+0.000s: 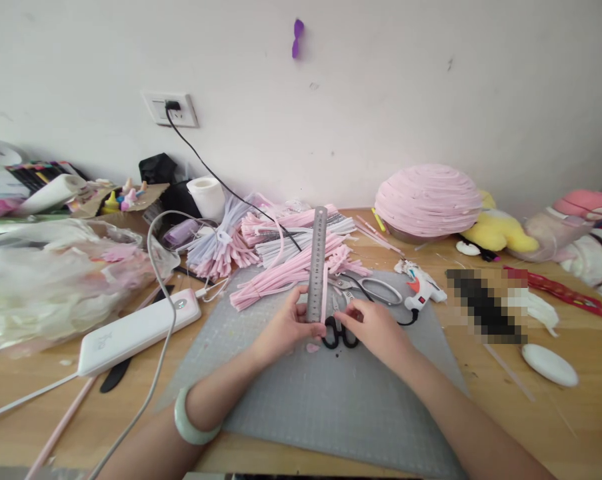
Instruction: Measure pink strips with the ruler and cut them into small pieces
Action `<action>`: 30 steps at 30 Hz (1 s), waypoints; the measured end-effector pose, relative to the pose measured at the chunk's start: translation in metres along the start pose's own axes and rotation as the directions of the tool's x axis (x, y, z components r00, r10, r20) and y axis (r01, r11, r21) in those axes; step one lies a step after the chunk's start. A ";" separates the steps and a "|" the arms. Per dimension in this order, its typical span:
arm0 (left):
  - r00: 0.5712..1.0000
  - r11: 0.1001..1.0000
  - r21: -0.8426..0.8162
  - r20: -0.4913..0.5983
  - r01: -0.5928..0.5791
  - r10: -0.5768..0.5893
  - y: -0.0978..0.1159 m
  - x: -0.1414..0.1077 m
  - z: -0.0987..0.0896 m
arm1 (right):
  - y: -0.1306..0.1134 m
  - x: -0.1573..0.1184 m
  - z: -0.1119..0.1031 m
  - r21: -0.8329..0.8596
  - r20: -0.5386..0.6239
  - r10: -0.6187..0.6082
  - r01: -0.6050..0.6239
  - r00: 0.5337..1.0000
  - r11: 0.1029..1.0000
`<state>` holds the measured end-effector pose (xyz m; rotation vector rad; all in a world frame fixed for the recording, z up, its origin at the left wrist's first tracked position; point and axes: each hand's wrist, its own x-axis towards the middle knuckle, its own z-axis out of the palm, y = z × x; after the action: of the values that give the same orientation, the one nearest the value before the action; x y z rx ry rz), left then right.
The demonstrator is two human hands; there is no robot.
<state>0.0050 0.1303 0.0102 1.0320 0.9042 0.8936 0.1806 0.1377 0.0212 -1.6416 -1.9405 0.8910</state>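
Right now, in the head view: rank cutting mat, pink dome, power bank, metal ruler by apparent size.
Largest to smallest, by visible area:
1. Gray cutting mat
2. Pink dome
3. White power bank
4. Metal ruler

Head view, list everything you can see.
Table: one, brown, underneath
Cutting mat: one, grey, centre
Ruler: one, silver, above mat
Loose stem: one, pink, along ruler
Stem bundles: several, pink, lilac, grey, back centre
Black-handled scissors: one, black, on mat
Grey-handled scissors: one, grey, behind them
Glue gun: one, white, right
Power bank: one, white, left
Plastic bags: uncountable, clear, left
Dome: one, pink, back right
Plush: one, yellow, beside dome
Socket: one, white, wall
Clutter: uncountable, mixed, both sides
Left grip: one, bare, on ruler
Right grip: one, bare, over mat
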 end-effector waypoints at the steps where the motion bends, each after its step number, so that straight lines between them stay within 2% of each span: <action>1: 1.000 1.000 0.005 -0.027 -0.011 0.011 0.002 0.000 0.000 | 0.000 -0.002 -0.001 -0.154 -0.005 -0.014 0.013 1.000 0.988; 4: 0.993 0.999 0.034 -0.105 -0.040 0.043 0.007 0.000 -0.001 | -0.004 -0.009 0.004 -0.436 -0.010 -0.041 0.032 0.999 0.899; 7: 0.986 0.995 0.073 -0.143 -0.070 0.080 0.011 0.001 -0.003 | -0.010 -0.015 0.012 -0.575 -0.031 -0.074 0.043 0.997 0.817; 12: 0.981 0.988 0.116 -0.155 -0.100 0.118 0.012 0.003 -0.009 | -0.014 -0.020 0.014 -0.664 -0.060 -0.029 -0.018 0.998 0.748; 15: 0.978 0.987 0.114 -0.164 -0.109 0.127 0.012 0.004 -0.011 | -0.016 -0.024 0.013 -0.696 -0.028 -0.026 -0.001 0.999 0.719; 18: 0.975 0.986 0.117 -0.172 -0.118 0.138 0.012 0.005 -0.012 | -0.020 -0.026 0.013 -0.688 0.006 -0.004 0.007 1.000 0.726; 20: 0.974 0.985 0.120 -0.174 -0.121 0.141 0.012 0.005 -0.013 | -0.020 -0.025 0.010 -0.643 0.013 0.032 -0.016 0.999 0.765; 22: 0.974 0.985 0.121 -0.172 -0.124 0.144 0.013 0.005 -0.014 | -0.016 -0.022 0.005 -0.539 0.028 0.068 -0.042 0.997 0.841; 25: 0.976 0.984 0.119 -0.156 -0.131 0.149 0.016 0.004 -0.017 | -0.003 -0.016 -0.009 -0.219 0.154 0.138 -0.103 0.978 0.970; 28: 0.983 0.983 0.116 -0.098 -0.140 0.152 0.019 0.003 -0.021 | 0.009 -0.010 -0.021 0.159 0.306 0.139 -0.195 0.942 0.968; 30: 0.989 0.984 0.114 -0.038 -0.139 0.145 0.022 0.003 -0.024 | 0.014 -0.007 -0.025 0.292 0.346 0.111 -0.219 0.932 0.931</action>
<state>-0.0204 0.1458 0.0244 1.1875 0.9366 0.9987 0.2088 0.1370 0.0293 -1.5512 -1.7413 1.5471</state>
